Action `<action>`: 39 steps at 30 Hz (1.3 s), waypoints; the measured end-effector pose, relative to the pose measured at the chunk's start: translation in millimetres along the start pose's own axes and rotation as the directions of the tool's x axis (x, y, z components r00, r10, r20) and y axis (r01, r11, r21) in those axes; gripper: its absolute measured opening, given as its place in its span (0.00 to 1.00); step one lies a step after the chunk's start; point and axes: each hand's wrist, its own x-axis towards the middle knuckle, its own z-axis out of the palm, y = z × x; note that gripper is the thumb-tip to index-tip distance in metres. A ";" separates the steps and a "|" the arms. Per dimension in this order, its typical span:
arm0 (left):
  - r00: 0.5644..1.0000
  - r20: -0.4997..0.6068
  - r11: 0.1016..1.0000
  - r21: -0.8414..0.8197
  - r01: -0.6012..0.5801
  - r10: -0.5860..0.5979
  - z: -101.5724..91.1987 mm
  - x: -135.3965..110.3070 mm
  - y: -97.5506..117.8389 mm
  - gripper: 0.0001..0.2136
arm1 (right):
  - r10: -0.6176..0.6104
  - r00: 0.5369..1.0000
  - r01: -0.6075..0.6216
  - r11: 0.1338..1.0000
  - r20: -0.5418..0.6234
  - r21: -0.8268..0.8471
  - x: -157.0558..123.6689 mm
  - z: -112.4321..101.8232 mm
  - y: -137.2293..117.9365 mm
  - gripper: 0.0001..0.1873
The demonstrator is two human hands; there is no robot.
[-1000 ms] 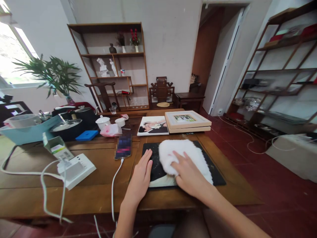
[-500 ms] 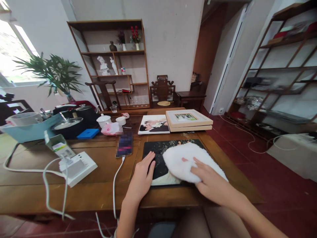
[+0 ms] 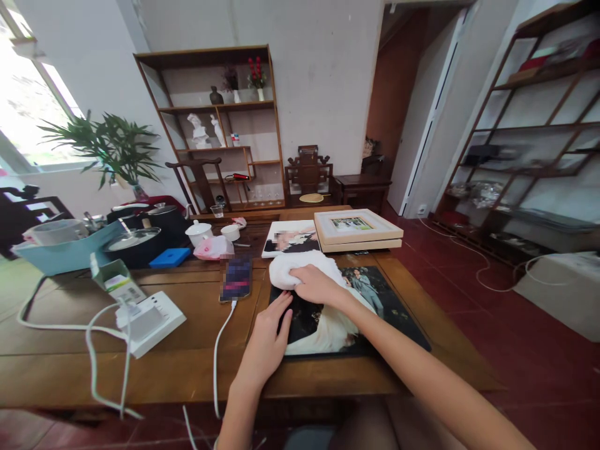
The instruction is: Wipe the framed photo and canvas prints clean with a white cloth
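Note:
A dark photo panel (image 3: 394,312) with a couple in wedding clothes lies flat near the table's front edge. My left hand (image 3: 269,325) rests on its left edge, fingers stretched out and thumb apart. With my right hand (image 3: 316,284) I grip a fluffy white cloth (image 3: 323,259), which lies bunched over the panel's upper left part and hides the picture beneath. My right forearm crosses above the panel's lower right part.
Behind the panel lie a white photo print (image 3: 290,237) and stacked pale frames (image 3: 359,230). To the left are a phone (image 3: 237,278) on a cable, a power strip (image 3: 152,322), a blue box (image 3: 169,257), a pot (image 3: 134,244) and a light-blue basket (image 3: 68,256).
My right hand has moved the white cloth from the panel's right side to its upper left corner, uncovering the figure at right. My left hand stays in place.

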 end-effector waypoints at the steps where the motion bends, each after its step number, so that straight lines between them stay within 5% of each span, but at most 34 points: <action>1: 1.000 0.001 1.000 -0.001 -0.005 0.005 0.2 0.0 -0.4 0.16 | -0.002 1.000 0.002 1.000 -0.004 -0.001 -0.1 1.1 0.1 0.16; 9: 1.000 0.010 1.000 0.005 0.004 -0.004 2.1 -0.7 -4.0 0.15 | 0.135 0.990 -0.138 0.989 -0.048 -0.059 -50.9 -10.4 43.2 0.16; 17: 1.000 0.020 1.000 0.023 0.017 -0.018 0.8 -0.6 -2.5 0.16 | 0.342 0.932 -0.354 0.929 -0.119 -0.105 -112.9 -34.1 101.2 0.15; 28: 1.000 0.029 0.999 0.045 0.006 -0.007 3.1 0.4 -5.3 0.17 | 0.174 0.983 -0.172 0.985 0.060 -0.027 -204.1 -11.6 4.7 0.22; 33: 0.999 0.032 0.999 0.047 -0.006 0.004 3.4 -0.5 -6.6 0.16 | 0.160 0.986 -0.162 0.986 0.052 0.036 -189.1 -17.8 16.8 0.24; 39: 0.999 0.032 0.999 0.049 -0.002 0.001 1.6 0.4 -3.8 0.16 | 0.197 0.979 -0.200 0.978 -0.044 -0.053 -109.1 -27.4 70.6 0.13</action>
